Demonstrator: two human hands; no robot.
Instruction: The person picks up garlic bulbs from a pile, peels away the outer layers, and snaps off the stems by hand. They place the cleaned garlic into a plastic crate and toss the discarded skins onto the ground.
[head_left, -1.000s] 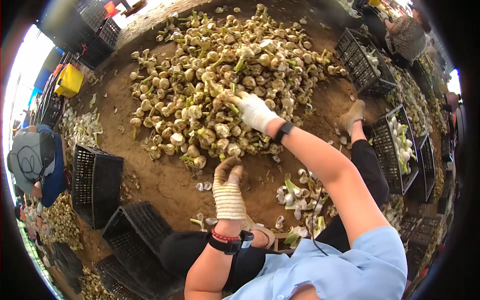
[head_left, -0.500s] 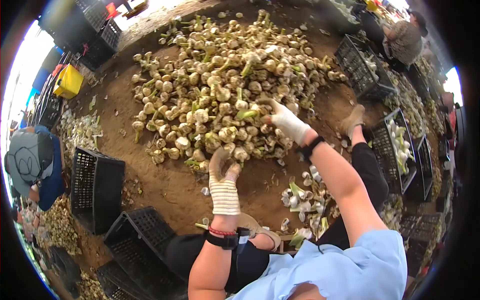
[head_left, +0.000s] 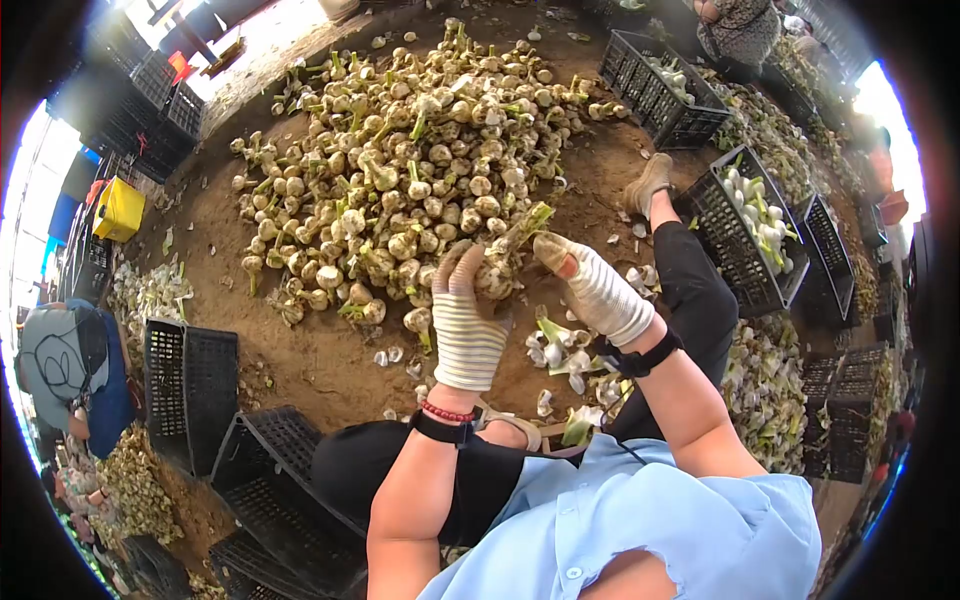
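Note:
A large heap of garlic bulbs [head_left: 420, 190] with cut stems lies on the soil in front of me. My left hand [head_left: 465, 325], in a striped knit glove, is closed around a garlic bulb [head_left: 497, 277] at the heap's near edge. That bulb's stem [head_left: 527, 225] points up and to the right. Just right of it is my right hand [head_left: 605, 295], also gloved, with a fingertip showing bare. Its fingers are drawn together beside the stem; whether anything is between them is hidden. Loose garlic peelings and trimmed pieces [head_left: 565, 350] lie below my right hand.
Black crates [head_left: 195, 390] stand to my left, another [head_left: 290, 470] beside my knee. On the right, crates [head_left: 745, 225] hold whitish garlic. A yellow container [head_left: 119, 209] is at the far left. Other people [head_left: 740, 35] sit at the upper right and left [head_left: 75, 370].
My right hand has drawn back from the heap toward my left hand. My left hand has moved up and right and now grips a bulb. The view has shifted somewhat.

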